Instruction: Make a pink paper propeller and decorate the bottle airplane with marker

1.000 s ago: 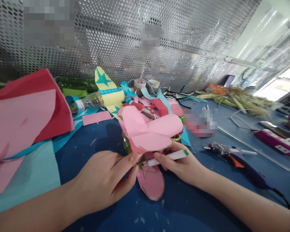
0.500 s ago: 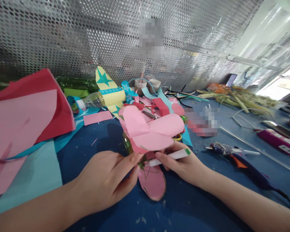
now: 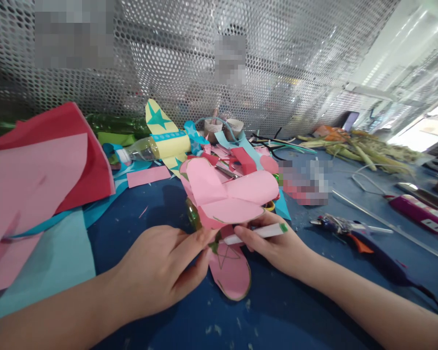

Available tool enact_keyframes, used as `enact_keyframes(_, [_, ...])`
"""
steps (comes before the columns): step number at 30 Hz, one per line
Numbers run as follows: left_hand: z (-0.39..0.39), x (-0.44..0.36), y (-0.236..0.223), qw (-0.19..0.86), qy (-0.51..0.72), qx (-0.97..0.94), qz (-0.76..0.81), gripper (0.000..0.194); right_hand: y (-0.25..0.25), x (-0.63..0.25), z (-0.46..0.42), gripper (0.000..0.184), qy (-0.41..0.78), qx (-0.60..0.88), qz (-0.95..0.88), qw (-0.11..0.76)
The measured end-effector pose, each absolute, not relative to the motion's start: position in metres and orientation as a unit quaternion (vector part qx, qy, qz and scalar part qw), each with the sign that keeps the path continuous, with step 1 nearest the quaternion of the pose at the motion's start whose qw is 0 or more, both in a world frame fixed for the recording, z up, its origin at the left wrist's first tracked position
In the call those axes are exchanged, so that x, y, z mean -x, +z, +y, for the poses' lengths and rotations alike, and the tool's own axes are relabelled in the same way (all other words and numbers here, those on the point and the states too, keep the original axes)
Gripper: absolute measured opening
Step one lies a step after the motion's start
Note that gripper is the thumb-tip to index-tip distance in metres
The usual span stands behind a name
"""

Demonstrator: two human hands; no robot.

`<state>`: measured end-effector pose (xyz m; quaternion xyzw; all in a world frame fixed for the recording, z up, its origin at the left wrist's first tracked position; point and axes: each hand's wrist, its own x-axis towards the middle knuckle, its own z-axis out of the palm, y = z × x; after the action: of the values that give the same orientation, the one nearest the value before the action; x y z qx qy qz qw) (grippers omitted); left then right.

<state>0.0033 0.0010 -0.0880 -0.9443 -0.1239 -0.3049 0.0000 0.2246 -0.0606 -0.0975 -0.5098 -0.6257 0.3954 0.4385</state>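
A pink paper model (image 3: 237,189) with rounded, wing-like flaps stands in front of me, green bottle plastic (image 3: 192,214) showing at its left side. My left hand (image 3: 171,262) is closed, thumb and fingertips pinching the model near a small dark green patch; exactly what lies between the fingertips is partly hidden. A white marker (image 3: 264,232) with a green end is gripped in my right hand (image 3: 273,243), its other end pointing left at that patch. The lower pink flap (image 3: 233,277) bears a drawn star outline and a dark green edge line.
Pink and red paper sheets (image 3: 54,165) lie at left over light blue paper (image 3: 69,257). Behind the model are a yellow paper-and-bottle plane (image 3: 173,146), paper scraps and two small cups (image 3: 213,129). A glue gun (image 3: 365,248), a purple cutter (image 3: 419,214) and dried husks (image 3: 372,150) are at right.
The marker's left end has shifted slightly up and left with my right hand. The pink model and my left hand are almost where they were.
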Motion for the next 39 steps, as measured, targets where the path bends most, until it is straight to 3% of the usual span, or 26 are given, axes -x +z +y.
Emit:
enact_keyframes(18, [0.0004,-0.0029,-0.0881,0.010,-0.307,0.943,-0.126,0.038,-0.0937,-0.2243,-0.0602,0.028,0.373,0.521,-0.623,0.449])
enact_keyframes(27, [0.0015,-0.0039,-0.0878,0.041,-0.338,0.934,-0.107,0.022,-0.0954,-0.2249,-0.0605,0.028,0.377,0.523,-0.625,0.439])
enact_keyframes(39, [0.0020,-0.0043,-0.0896,0.032,-0.332,0.936,-0.113,0.026,-0.0947,-0.2249,-0.0616,0.024,0.369,0.521,-0.627,0.446])
